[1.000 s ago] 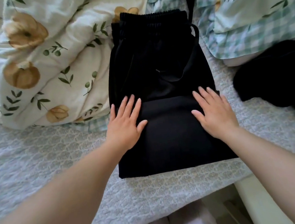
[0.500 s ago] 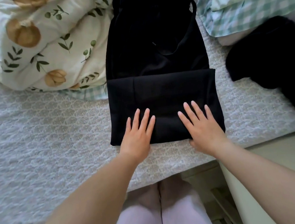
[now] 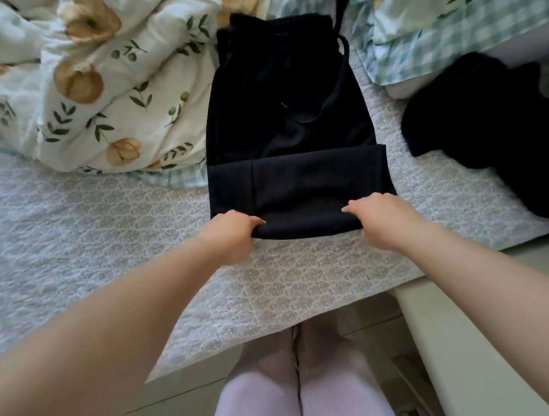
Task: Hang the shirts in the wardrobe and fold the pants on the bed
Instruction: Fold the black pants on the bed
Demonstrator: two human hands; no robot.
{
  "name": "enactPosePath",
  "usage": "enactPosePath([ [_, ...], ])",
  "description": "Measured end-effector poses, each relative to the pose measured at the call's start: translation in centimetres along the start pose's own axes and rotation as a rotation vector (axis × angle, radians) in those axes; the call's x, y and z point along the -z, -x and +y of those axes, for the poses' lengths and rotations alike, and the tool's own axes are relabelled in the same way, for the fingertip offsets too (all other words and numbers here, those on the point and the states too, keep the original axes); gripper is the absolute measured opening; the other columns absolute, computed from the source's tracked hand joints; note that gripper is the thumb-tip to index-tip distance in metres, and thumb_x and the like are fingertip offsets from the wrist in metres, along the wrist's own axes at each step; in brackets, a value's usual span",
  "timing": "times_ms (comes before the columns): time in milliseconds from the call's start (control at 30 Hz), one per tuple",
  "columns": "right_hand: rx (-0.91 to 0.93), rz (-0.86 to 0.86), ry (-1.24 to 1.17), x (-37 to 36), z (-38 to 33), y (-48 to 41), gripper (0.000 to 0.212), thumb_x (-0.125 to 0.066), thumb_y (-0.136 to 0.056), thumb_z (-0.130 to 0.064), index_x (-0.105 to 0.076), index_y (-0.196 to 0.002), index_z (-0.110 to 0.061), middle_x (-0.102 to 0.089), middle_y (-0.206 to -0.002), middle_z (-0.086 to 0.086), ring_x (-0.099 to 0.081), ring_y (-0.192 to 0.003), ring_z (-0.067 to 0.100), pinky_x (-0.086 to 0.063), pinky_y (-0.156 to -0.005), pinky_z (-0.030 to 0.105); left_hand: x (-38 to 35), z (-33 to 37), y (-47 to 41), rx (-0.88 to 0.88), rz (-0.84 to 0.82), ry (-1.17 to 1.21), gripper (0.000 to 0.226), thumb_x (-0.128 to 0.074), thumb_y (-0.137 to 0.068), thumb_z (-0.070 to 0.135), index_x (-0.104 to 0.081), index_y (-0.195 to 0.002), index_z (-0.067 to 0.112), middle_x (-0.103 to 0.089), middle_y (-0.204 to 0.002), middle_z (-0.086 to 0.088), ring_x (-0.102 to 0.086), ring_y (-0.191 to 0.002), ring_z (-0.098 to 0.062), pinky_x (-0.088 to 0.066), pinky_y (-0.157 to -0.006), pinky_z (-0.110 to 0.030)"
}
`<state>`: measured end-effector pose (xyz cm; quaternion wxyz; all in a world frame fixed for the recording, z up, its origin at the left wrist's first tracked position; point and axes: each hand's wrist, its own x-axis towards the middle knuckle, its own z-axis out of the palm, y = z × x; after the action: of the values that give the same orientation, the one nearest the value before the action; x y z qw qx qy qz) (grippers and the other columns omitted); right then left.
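Black and soft, the pants (image 3: 286, 114) lie flat on the white quilted bed cover (image 3: 74, 237), in front of the person. The stretchy waistband (image 3: 280, 27) is at the far end, up by the flowery duvet (image 3: 105, 90) and the green checked pillow (image 3: 456, 16). A black drawstring (image 3: 338, 91) loops across the top part. The near end is folded over once, so it makes a thick band with 2 layers or more. The left hand (image 3: 231, 235) pinches the near left corner of that band, thumb on top and fingers tucked under the edge. The right hand (image 3: 385, 220) pinches the near right corner the same way. Both hands hold the cloth tight. It looks like the next fold is about to start. The cloth looks light and floppy, not stiff, so it will sag in the middle if it is lifted by just 1 spot. Holding both corners, as now, is the good way, because then the edge will be straight. It cannot break, but the loose drawstring could stick out of the fold. Another dark piece of clothing (image 3: 496, 127) lies in a heap to the right, apart from the pants. I cannot tell if it is a shirt or pants.
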<state>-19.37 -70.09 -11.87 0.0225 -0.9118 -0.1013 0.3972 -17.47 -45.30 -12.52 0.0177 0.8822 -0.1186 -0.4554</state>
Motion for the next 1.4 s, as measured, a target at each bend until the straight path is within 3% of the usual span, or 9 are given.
enactPosePath([
  [100, -0.012, -0.176, -0.091, 0.8, -0.4, 2.2, 0.038, -0.045, -0.083, -0.008, -0.060, -0.111, -0.028, -0.062, -0.105, 0.004, -0.059, -0.100, 0.027, -0.040, -0.068, 0.029, 1.6, 0.6, 1.3, -0.062, -0.219, -0.054, 0.032, -0.044, -0.091, 0.016, -0.061, -0.117, 0.024, -0.059, -0.089, 0.002, -0.055, -0.073, -0.017, -0.039, -0.054, -0.025],
  [200, 0.016, -0.391, -0.188, 0.3, -1.0, 4.0, 0.020, -0.045, -0.080, -0.007, -0.061, -0.086, -0.018, -0.062, -0.094, 0.009, -0.060, -0.092, 0.029, -0.040, -0.066, 0.027, 1.4, 1.4, 2.5, -0.127, -0.428, -0.136, 0.028, -0.054, -0.092, 0.025, -0.059, -0.116, 0.013, -0.061, -0.110, -0.005, -0.050, -0.085, -0.019, -0.038, -0.070, -0.027],
  [333, 0.019, -0.714, -0.135, 0.4, -1.5, 5.3, 0.036, -0.065, -0.077, -0.013, -0.062, -0.113, -0.015, -0.062, -0.118, 0.005, -0.058, -0.103, 0.023, -0.038, -0.071, 0.020, -0.3, 2.3, 4.3, -0.073, -0.658, -0.129, 0.045, -0.064, -0.087, 0.031, -0.054, -0.125, 0.008, -0.057, -0.124, -0.007, -0.056, -0.107, -0.025, -0.042, -0.079, -0.029],
  [500, 0.030, -0.817, -0.092, 2.4, -1.4, 4.9, 0.041, -0.069, -0.078, -0.017, -0.061, -0.118, -0.011, -0.060, -0.105, 0.003, -0.057, -0.092, 0.019, -0.041, -0.067, 0.020, 0.6, 2.0, 5.0, 0.097, -0.825, 0.192, 0.042, -0.066, -0.085, 0.012, -0.056, -0.125, 0.004, -0.059, -0.127, -0.014, -0.057, -0.115, -0.031, -0.046, -0.099, -0.043],
  [700, 0.009, -0.527, -0.235, 7.4, 0.8, 1.4, 0.015, -0.067, -0.077, -0.017, -0.062, -0.088, -0.025, -0.056, -0.079, -0.009, -0.053, -0.076, 0.011, -0.037, -0.055, 0.018, 7.3, 0.7, 1.8, -0.013, -0.575, 0.017, 0.041, -0.067, -0.086, 0.026, -0.056, -0.124, 0.018, -0.058, -0.111, 0.001, -0.054, -0.095, -0.018, -0.044, -0.086, -0.029],
  [800, -0.007, -0.338, -0.384, 8.3, 1.7, -0.4, 0.018, -0.066, -0.077, -0.012, -0.057, -0.070, -0.027, -0.057, -0.073, -0.009, -0.054, -0.070, 0.007, -0.039, -0.056, 0.022, 9.3, 0.0, 0.3, -0.028, -0.465, -0.030, 0.040, -0.063, -0.089, 0.027, -0.054, -0.127, 0.020, -0.055, -0.107, 0.002, -0.050, -0.092, -0.016, -0.038, -0.079, -0.027],
  [1033, -0.021, 0.058, -0.289, 5.2, 1.5, -3.3, 0.010, -0.058, -0.081, -0.022, -0.055, -0.089, -0.027, -0.062, -0.097, 0.003, -0.056, -0.099, 0.028, -0.045, -0.079, 0.034, 7.4, -1.5, -2.9, -0.017, -0.231, -0.131, 0.045, -0.052, -0.092, 0.023, -0.045, -0.137, 0.021, -0.055, -0.127, -0.007, -0.051, -0.113, -0.026, -0.042, -0.082, -0.032],
  [1133, -0.060, 0.216, -0.269, 3.3, 1.7, -4.1, 0.029, -0.060, -0.083, -0.029, -0.058, -0.112, -0.026, -0.061, -0.110, -0.001, -0.053, -0.108, 0.024, -0.040, -0.084, 0.035, 5.7, -1.3, -3.8, 0.017, -0.113, -0.136, 0.038, -0.047, -0.088, 0.020, -0.050, -0.126, 0.023, -0.056, -0.110, -0.002, -0.053, -0.101, -0.024, -0.040, -0.065, -0.032],
  [1400, -0.260, 0.111, -0.944, 3.0, 2.9, -6.6, 0.031, -0.052, -0.088, -0.051, -0.069, -0.095, -0.026, -0.066, -0.104, -0.003, -0.058, -0.102, 0.018, -0.040, -0.082, 0.030, 3.7, 1.1, -4.5, -0.227, 0.211, 0.009, 0.055, -0.063, -0.078, 0.055, -0.049, -0.121, 0.023, -0.057, -0.114, 0.003, -0.052, -0.110, -0.022, -0.037, -0.078, -0.032],
])
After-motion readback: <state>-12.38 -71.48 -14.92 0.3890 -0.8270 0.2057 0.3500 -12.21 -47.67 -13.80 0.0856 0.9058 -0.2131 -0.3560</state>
